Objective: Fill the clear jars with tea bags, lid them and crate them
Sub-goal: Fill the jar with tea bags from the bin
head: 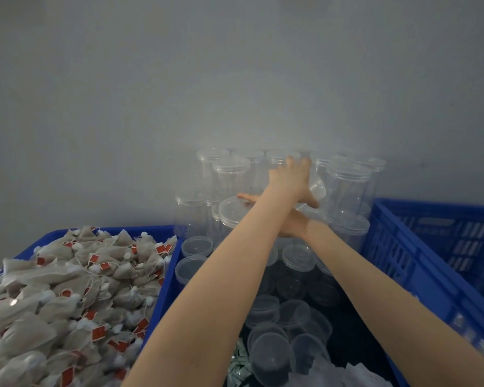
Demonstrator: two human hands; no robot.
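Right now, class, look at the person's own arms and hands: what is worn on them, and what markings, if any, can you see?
Both forearms are bare up to the bottom edge of the picture: no sleeves, gloves, watch or bracelet show. The left hand shows no ring. The right hand is largely hidden under the left forearm, so rings there cannot be ruled out. No markings are visible.
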